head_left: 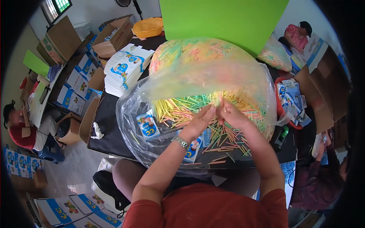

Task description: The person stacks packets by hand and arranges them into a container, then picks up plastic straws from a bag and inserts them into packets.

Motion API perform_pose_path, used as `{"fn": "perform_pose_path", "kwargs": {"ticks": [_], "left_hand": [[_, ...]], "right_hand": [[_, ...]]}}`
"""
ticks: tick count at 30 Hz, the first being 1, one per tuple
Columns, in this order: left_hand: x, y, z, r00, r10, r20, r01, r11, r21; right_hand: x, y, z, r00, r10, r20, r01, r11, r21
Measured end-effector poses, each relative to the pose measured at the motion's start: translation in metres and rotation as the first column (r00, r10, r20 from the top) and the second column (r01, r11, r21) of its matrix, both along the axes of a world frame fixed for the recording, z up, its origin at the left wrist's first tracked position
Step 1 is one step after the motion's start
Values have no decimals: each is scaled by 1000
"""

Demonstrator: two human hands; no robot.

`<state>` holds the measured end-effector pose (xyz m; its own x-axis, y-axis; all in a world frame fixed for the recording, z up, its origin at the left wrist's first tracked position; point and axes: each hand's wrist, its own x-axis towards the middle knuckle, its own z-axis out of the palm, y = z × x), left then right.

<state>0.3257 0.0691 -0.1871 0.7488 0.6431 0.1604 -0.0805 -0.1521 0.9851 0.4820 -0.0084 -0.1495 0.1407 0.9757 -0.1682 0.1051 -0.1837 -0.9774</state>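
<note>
A big clear plastic bag [190,74] lies open on the table, full of thin yellow, green and pink sticks [175,110]. Above the loose sticks, my left hand [200,121] and my right hand [232,114] meet with fingers closed around a small upright bundle of pale sticks [218,98]. The fingers partly cover this bundle. A printed blue-and-white packet [147,126] rests on the plastic left of my hands. Another packet [194,148] lies below my left hand, partly hidden by the wrist.
Flat printed cartons [123,70] are stacked at the table's back left, near a yellow basket [147,28]. On the right stands a red basket [280,110] of packets, with a black tape dispenser [280,137] nearby. A green panel [224,22] rises behind the bag. Other people sit left and right.
</note>
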Motion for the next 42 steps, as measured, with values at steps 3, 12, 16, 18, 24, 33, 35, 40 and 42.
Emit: {"fn": "perform_pose_path", "kwargs": {"ticks": [3, 12, 16, 18, 24, 33, 35, 40, 42], "left_hand": [[18, -15, 15, 988, -151, 11, 136, 852, -506], [14, 9, -1, 841, 445, 309, 0, 571, -821], [-4, 3, 3, 852, 422, 308, 102, 443, -891], [-4, -21, 21, 927, 281, 247, 113, 421, -900], [-13, -42, 3, 944, 238, 228, 62, 550, -833], [-4, -27, 27, 862, 428, 270, -7, 544, -839], [-6, -24, 20, 869, 445, 214, -73, 545, -835], [-30, -8, 13, 860, 471, 195, -75, 495, -866], [-29, -23, 14, 941, 308, 142, -19, 464, -885]], "right_hand": [[-6, 3, -11, 976, 144, -166, -173, 969, -176], [-11, -3, 9, 745, 344, 571, -100, 905, -415], [-27, -21, 35, 89, -186, 979, -55, 980, 191], [-45, -17, 44, 196, -71, 978, -283, 951, 126], [-43, -15, 33, 247, 167, 955, -339, 938, -76], [-63, -36, 12, 687, 48, 725, -96, 995, 26], [-66, -42, 0, 698, -34, 715, -106, 983, 149], [-40, -54, 21, 610, -8, 792, -12, 1000, 20], [-48, -58, 31, 550, -40, 834, -91, 990, 108]]}}
